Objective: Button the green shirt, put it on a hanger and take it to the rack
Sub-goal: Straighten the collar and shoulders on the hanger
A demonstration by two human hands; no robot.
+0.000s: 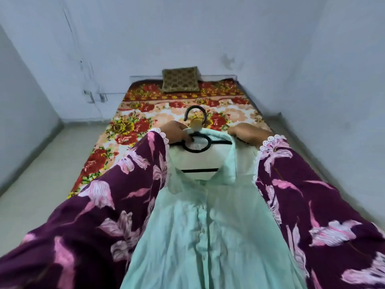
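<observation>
Looks like the hanger step: the pale green cotton shirt, buttoned, hangs below both hands, left hand pinching the black plastic hanger, right hand gripping the collar, so next it likely needs carrying to the rack.

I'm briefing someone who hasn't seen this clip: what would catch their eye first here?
The pale green shirt fills the lower centre, held up on a black hanger gripped by the left hand, with the right hand at the collar. Behind lies a bed with a red floral bedspread and a brown cushion at the far wall.
</observation>
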